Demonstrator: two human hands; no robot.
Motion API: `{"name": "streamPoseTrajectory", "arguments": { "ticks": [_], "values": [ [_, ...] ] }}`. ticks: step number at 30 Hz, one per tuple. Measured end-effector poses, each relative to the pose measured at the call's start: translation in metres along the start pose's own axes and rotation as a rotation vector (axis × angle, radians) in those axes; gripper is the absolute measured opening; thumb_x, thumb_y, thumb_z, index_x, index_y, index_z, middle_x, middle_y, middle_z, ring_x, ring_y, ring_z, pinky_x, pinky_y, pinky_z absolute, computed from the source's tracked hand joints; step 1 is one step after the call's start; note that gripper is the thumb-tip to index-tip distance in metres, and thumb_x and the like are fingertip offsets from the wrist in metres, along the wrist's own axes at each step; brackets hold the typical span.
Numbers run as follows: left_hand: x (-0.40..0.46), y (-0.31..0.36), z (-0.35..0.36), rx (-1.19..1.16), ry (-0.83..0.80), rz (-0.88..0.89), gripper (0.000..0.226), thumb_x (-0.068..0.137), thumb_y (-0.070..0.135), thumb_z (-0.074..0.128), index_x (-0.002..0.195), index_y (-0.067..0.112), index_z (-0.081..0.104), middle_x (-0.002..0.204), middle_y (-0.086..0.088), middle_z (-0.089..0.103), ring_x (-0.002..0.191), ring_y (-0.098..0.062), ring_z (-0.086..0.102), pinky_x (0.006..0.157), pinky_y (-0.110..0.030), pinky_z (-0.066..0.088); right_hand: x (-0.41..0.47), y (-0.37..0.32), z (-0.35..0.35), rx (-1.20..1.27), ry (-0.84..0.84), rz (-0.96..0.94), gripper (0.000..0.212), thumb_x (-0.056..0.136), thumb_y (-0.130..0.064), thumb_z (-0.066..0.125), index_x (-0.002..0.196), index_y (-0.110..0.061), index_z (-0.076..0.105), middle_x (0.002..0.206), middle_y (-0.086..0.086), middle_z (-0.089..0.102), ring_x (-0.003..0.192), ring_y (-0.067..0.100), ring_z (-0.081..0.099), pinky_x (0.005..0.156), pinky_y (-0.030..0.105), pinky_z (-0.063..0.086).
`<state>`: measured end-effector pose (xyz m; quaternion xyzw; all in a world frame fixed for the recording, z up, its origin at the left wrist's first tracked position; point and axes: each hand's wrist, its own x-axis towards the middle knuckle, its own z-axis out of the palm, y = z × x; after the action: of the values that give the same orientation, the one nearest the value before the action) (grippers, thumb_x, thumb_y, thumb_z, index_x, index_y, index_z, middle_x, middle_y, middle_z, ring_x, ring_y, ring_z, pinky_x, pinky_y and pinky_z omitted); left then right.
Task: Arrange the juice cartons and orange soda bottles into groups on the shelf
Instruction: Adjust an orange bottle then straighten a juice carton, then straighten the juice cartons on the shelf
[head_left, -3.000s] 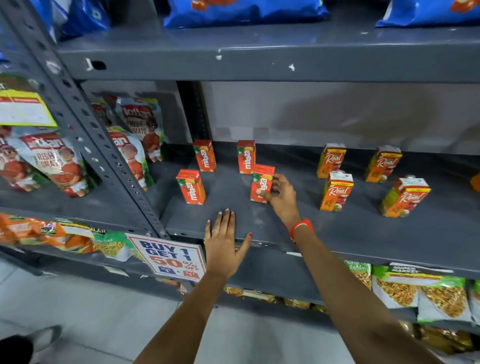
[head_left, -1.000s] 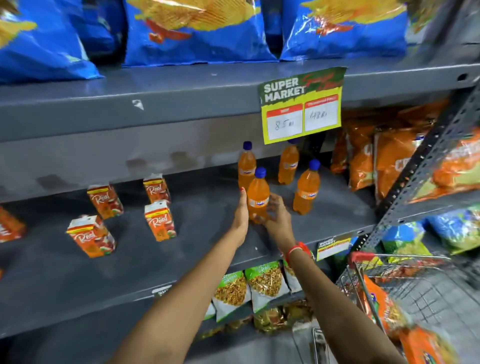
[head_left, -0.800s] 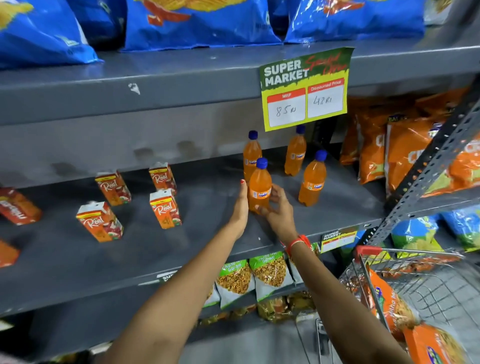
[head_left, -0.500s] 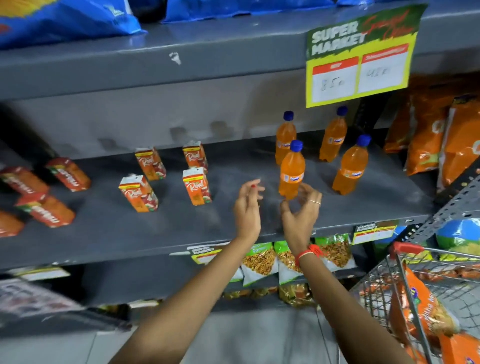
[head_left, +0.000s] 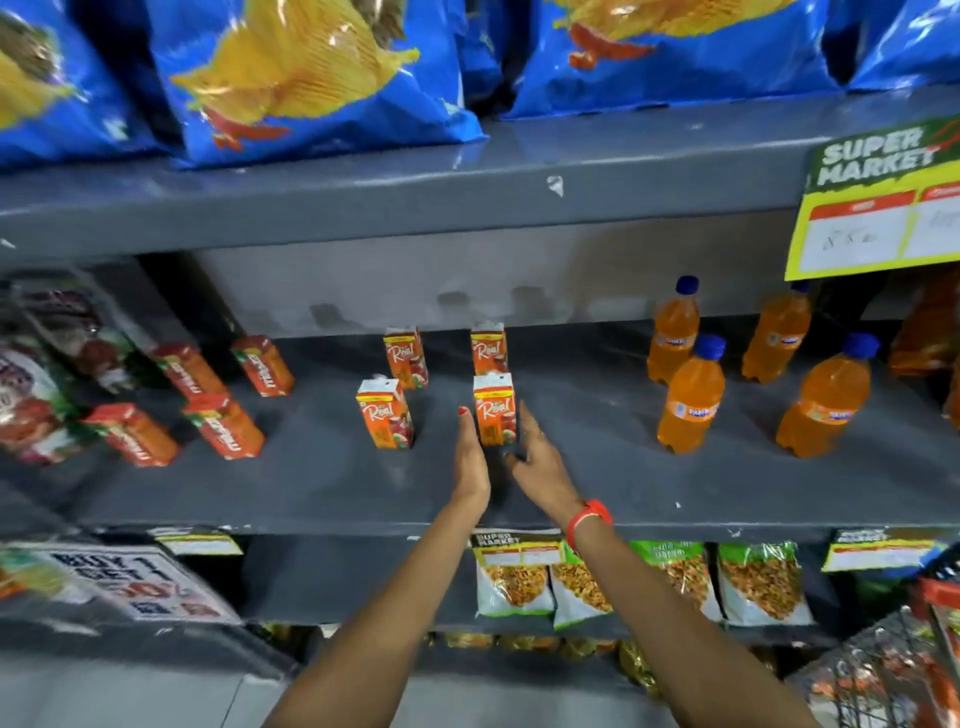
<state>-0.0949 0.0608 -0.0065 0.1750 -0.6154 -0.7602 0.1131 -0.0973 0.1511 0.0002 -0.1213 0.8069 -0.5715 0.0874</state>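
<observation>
— Flanking the near-right Real carton (head_left: 494, 409), both hands are on the grey shelf (head_left: 322, 483): the left hand (head_left: 471, 462) flat and upright just to its left, the right hand (head_left: 540, 464) spread at its right. Neither grip has hold of anything; the fingers are extended and loose, and I cannot tell whether they touch the carton.

— Where do the other things stand?

— Three more Real cartons: one near-left (head_left: 385, 413), two behind (head_left: 406, 357) (head_left: 488, 347). Four red Maaza cartons (head_left: 223, 425) lean well off to the left. Four orange soda bottles (head_left: 690, 394) stand upright at the right, well apart from the cartons.

— Any open room?

— A bare strip of shelf runs along the front edge before all three groups, and a wide bare stretch lies between the Real cartons and the bottles. A price sign (head_left: 878, 202) hangs from the upper shelf lip above the bottles.
</observation>
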Motion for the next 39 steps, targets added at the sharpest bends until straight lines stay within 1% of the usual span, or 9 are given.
{"name": "streamPoseTrajectory", "arguments": {
  "ticks": [4, 13, 17, 21, 24, 27, 29, 34, 39],
  "values": [
    [0.006, 0.003, -0.014, 0.023, -0.095, 0.022, 0.042, 0.097, 0.039, 0.018, 0.098, 0.026, 0.058, 0.114, -0.002, 0.057, 0.100, -0.011, 0.055, 0.105, -0.035, 0.034, -0.002, -0.003, 0.015, 0.044, 0.054, -0.013, 0.074, 0.078, 0.011, 0.048, 0.143, -0.018, 0.025, 0.139, 0.009, 0.049, 0.128, 0.019, 0.044, 0.108, 0.031, 0.035],
    [0.008, 0.005, -0.032, 0.084, -0.186, -0.038, 0.040, 0.098, 0.037, 0.018, 0.095, 0.031, 0.057, 0.117, 0.000, 0.054, 0.101, -0.009, 0.053, 0.101, -0.029, 0.035, -0.005, -0.007, 0.030, 0.032, 0.156, 0.032, 0.071, 0.079, 0.011, 0.050, 0.142, -0.013, 0.028, 0.142, 0.012, 0.046, 0.131, 0.026, 0.042, 0.112, 0.039, 0.033],
    [0.004, 0.010, -0.035, 0.072, -0.245, -0.050, 0.036, 0.097, 0.042, 0.018, 0.113, 0.029, 0.048, 0.122, 0.002, 0.050, 0.111, -0.011, 0.048, 0.098, -0.026, 0.034, -0.004, -0.003, 0.038, 0.055, 0.188, 0.035, 0.076, 0.079, 0.008, 0.054, 0.145, -0.012, 0.021, 0.146, 0.014, 0.040, 0.135, 0.027, 0.039, 0.114, 0.047, 0.032],
    [-0.009, 0.005, -0.050, -0.004, -0.116, -0.079, 0.045, 0.097, 0.038, 0.027, 0.133, 0.014, 0.041, 0.140, 0.000, 0.040, 0.130, -0.017, 0.037, 0.109, -0.030, 0.027, -0.017, -0.009, 0.055, 0.072, 0.464, 0.061, 0.073, 0.075, 0.012, 0.053, 0.140, -0.009, 0.028, 0.144, 0.015, 0.035, 0.135, 0.028, 0.034, 0.114, 0.043, 0.032],
    [-0.034, 0.001, -0.085, 0.036, 0.080, 0.090, 0.033, 0.098, 0.022, 0.034, 0.117, 0.008, 0.057, 0.120, -0.012, 0.060, 0.106, -0.011, 0.058, 0.092, -0.022, 0.044, -0.036, -0.015, 0.083, 0.075, 0.666, -0.006, 0.049, 0.072, 0.012, 0.049, 0.117, -0.007, 0.045, 0.121, 0.017, 0.044, 0.115, 0.034, 0.046, 0.100, 0.054, 0.042],
    [-0.048, 0.003, -0.134, 0.054, 0.377, 0.289, 0.025, 0.092, 0.021, 0.039, 0.088, 0.016, 0.063, 0.077, -0.007, 0.063, 0.063, -0.003, 0.056, 0.064, -0.022, 0.046, -0.047, -0.021, 0.122, 0.030, 0.573, -0.081, 0.035, 0.070, 0.007, 0.043, 0.101, -0.008, 0.047, 0.102, 0.015, 0.046, 0.097, 0.036, 0.048, 0.089, 0.057, 0.044],
    [-0.044, 0.010, -0.171, 0.076, 0.548, 0.364, 0.023, 0.085, 0.032, 0.038, 0.083, 0.022, 0.059, 0.073, -0.006, 0.056, 0.065, -0.009, 0.051, 0.066, -0.031, 0.042, -0.047, -0.032, 0.152, 0.014, 0.445, -0.131, 0.036, 0.068, 0.005, 0.041, 0.100, -0.009, 0.050, 0.096, 0.013, 0.047, 0.091, 0.035, 0.050, 0.085, 0.056, 0.045],
    [-0.007, 0.049, -0.252, 0.051, 0.773, 0.327, 0.030, 0.091, 0.018, 0.039, 0.107, -0.005, 0.049, 0.106, -0.019, 0.046, 0.099, -0.030, 0.047, 0.092, -0.047, 0.037, -0.022, -0.065, 0.229, -0.017, -0.007, -0.133, 0.060, 0.072, 0.014, 0.047, 0.126, -0.010, 0.044, 0.124, 0.008, 0.049, 0.116, 0.021, 0.049, 0.102, 0.043, 0.044],
    [0.033, 0.079, -0.302, -0.028, 0.541, 0.156, 0.044, 0.099, 0.022, 0.027, 0.140, 0.005, 0.024, 0.150, -0.013, 0.025, 0.137, -0.024, 0.023, 0.111, -0.031, 0.018, 0.009, -0.097, 0.276, -0.063, -0.208, -0.042, 0.073, 0.081, 0.011, 0.041, 0.146, -0.009, 0.014, 0.156, 0.009, 0.018, 0.144, 0.023, 0.017, 0.108, 0.018, 0.016]
  ]
}}
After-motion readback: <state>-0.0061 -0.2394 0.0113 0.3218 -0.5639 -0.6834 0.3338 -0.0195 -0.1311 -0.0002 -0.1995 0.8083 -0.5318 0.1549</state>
